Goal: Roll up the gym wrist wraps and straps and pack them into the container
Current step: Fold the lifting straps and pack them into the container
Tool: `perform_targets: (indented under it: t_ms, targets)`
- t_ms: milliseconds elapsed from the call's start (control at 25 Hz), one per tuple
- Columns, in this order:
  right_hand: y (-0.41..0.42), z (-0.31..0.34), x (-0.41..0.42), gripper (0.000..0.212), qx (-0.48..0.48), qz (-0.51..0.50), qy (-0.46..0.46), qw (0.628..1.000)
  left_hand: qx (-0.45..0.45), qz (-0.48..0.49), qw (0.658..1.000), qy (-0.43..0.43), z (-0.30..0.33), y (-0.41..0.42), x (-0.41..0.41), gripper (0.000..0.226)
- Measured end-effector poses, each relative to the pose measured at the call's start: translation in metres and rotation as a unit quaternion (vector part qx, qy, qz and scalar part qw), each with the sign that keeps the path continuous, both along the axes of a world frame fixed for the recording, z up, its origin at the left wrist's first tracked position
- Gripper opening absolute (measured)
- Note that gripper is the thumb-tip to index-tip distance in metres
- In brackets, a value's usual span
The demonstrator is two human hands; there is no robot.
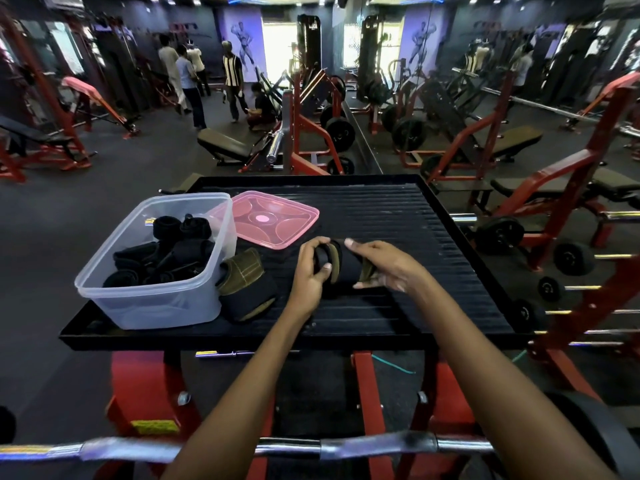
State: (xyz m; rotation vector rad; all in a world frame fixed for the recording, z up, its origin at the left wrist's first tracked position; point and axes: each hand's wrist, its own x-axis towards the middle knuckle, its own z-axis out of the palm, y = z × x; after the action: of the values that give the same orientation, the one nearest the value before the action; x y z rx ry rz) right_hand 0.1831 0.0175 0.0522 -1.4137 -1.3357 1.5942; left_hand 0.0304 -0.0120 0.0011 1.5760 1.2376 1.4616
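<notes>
On the black ribbed tabletop (381,216), near its middle, we hold a black wrist wrap with olive trim (341,268) between both hands. Our left hand (311,268) has its fingers curled over the wrap's rolled left end, with the thumb pressed against the near face of the roll. Our right hand (384,266) grips the wrap's right portion, its forefinger laid along the top edge and the remaining fingers curled beneath. Both hands are therefore closed on the same wrap, one at each end, close together. At the tabletop's left side stands the clear plastic container (152,299), uncovered, holding several rolled black wraps and straps (166,252). Its pink lid (273,220) lies flat on the tabletop, just behind and to the right of the container. A second wrap of black and olive material (242,289) lies loosely folded on the tabletop, touching the container's right wall, to the left of our left hand. A chrome barbell (346,446) crosses the view beneath our forearms.
</notes>
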Motion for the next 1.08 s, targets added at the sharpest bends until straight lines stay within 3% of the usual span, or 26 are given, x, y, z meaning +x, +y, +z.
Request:
perform_targets:
  t_ms: [80,200,280,360,440,560,640,800,920,1080]
  targets:
    - [-0.006,-0.007,-0.007,0.039,0.051,-0.055,-0.003,0.997,0.023,0.027,0.994,0.102,0.006,-0.008,-0.004,0.048]
    - [-0.008,-0.014,-0.016,0.059,0.253,-0.108,-0.112,0.955,0.1,0.171,0.948,0.25,0.021,-0.03,-0.019,0.052]
    - [-0.014,-0.017,-0.024,0.068,0.325,-0.065,-0.127,0.935,0.124,0.32,0.911,0.229,0.025,-0.044,-0.026,0.05]
    - [-0.021,-0.023,-0.033,0.072,0.338,-0.033,-0.135,0.931,0.072,0.429,0.89,0.137,0.026,-0.059,-0.026,0.047]
    - [-0.027,-0.03,-0.041,0.063,0.34,-0.056,-0.149,0.927,-0.008,0.479,0.876,0.053,0.022,-0.068,-0.023,0.045]
    - [-0.03,-0.038,-0.05,0.051,0.326,-0.102,-0.159,0.926,-0.076,0.498,0.863,-0.041,0.019,-0.071,-0.03,0.045]
    - [-0.03,-0.041,-0.052,0.055,0.321,-0.088,-0.158,0.93,-0.09,0.472,0.875,-0.056,0.019,-0.069,-0.032,0.056]
    - [-0.03,-0.046,-0.053,0.078,0.28,-0.098,-0.099,0.95,-0.127,0.493,0.86,-0.026,0.019,-0.067,-0.023,0.074]
    - [-0.034,-0.045,-0.058,0.072,0.258,-0.107,-0.073,0.957,-0.198,0.486,0.851,0.019,0.021,-0.064,-0.027,0.073]
    - [-0.04,-0.041,-0.066,0.059,0.293,-0.062,-0.056,0.953,-0.174,0.394,0.899,0.076,0.018,-0.067,-0.029,0.058]
